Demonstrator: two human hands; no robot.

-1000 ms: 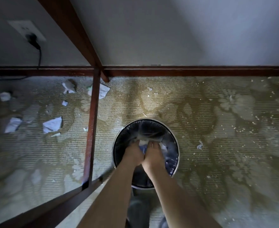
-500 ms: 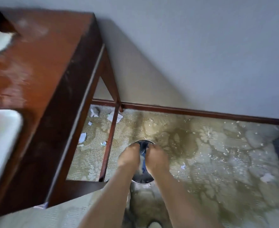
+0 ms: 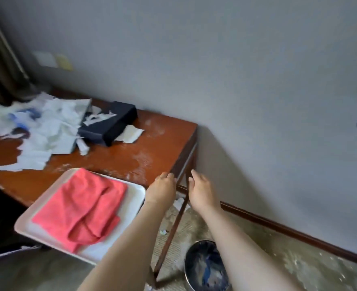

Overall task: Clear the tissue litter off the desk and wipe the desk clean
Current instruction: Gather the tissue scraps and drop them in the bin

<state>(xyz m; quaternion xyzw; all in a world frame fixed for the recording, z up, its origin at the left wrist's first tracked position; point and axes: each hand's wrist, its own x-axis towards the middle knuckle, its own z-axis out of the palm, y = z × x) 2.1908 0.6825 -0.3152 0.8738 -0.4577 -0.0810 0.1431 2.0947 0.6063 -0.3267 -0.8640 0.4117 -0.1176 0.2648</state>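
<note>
A heap of torn white tissue [image 3: 41, 131] covers the far left of the brown wooden desk [image 3: 131, 156]. A dark tissue box [image 3: 114, 120] lies beside it, with a tissue scrap [image 3: 130, 134] under its near end. A pink cloth [image 3: 85, 206] lies folded on a white tray [image 3: 133, 198] at the desk's front edge. My left hand [image 3: 160, 190] hovers at the desk's right front corner, fingers loosely curled, holding nothing. My right hand [image 3: 202, 190] is just right of the desk, also with nothing in it. White dust streaks the desk surface.
A round metal bin [image 3: 204, 267] with a dark liner and tissue inside stands on the patterned carpet [image 3: 299, 265] below my right forearm. The desk leg [image 3: 173, 227] runs down between my arms. Small tissue scraps lie on the carpet. The wall is close on the right.
Both hands have come up out of the bin, where they pressed tissue down, to desk height. The view has lifted from the floor to the desk top.
</note>
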